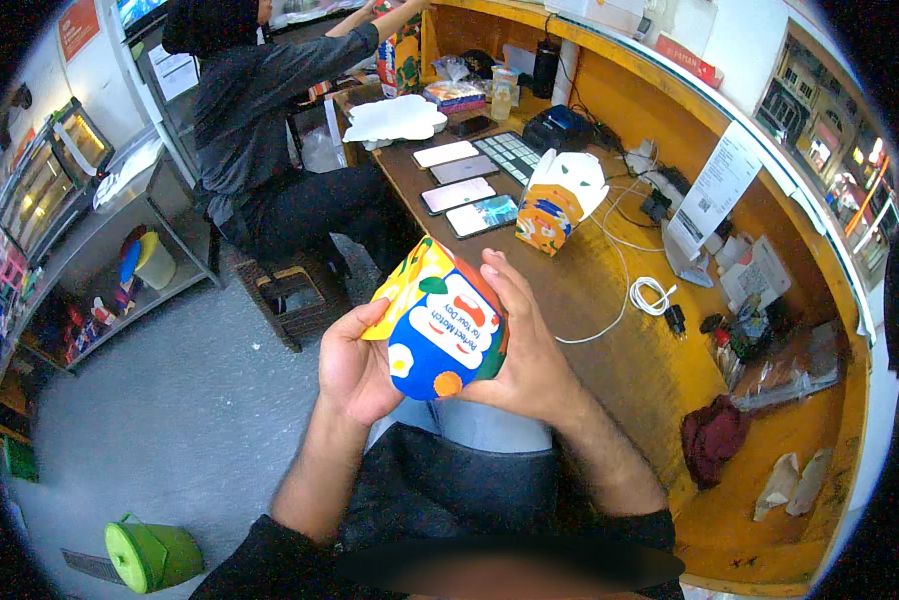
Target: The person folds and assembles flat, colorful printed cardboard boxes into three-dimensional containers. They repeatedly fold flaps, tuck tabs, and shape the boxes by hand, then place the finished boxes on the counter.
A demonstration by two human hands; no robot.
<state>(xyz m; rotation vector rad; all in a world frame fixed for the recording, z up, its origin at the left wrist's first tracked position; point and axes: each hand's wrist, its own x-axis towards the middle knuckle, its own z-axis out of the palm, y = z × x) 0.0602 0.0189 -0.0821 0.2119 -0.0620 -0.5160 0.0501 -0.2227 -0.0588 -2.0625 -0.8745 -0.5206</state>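
Observation:
A colourful paper food box (425, 355), blue, yellow and red with a white cloud-shaped patch, is held up in front of my lap. My left hand (353, 368) grips its left side, with the thumb on the yellow flap. Around the right side and lower edge wraps my right hand (530, 350), whose fingertips reach the top edge. The inside of the box is hidden from view. Another food box (548, 215) in similar colours stands upright on the table beyond my right hand, its white top flaps raised.
On the brown table (610, 370) lie several phones (482, 216), a keyboard (510, 155), a white cable (650, 296) and a stack of white paper pieces (395, 120). A co-worker (270, 130) sits at the far left, arms stretched toward a tall patterned box (400, 62). A green bucket (160, 555) stands on the floor.

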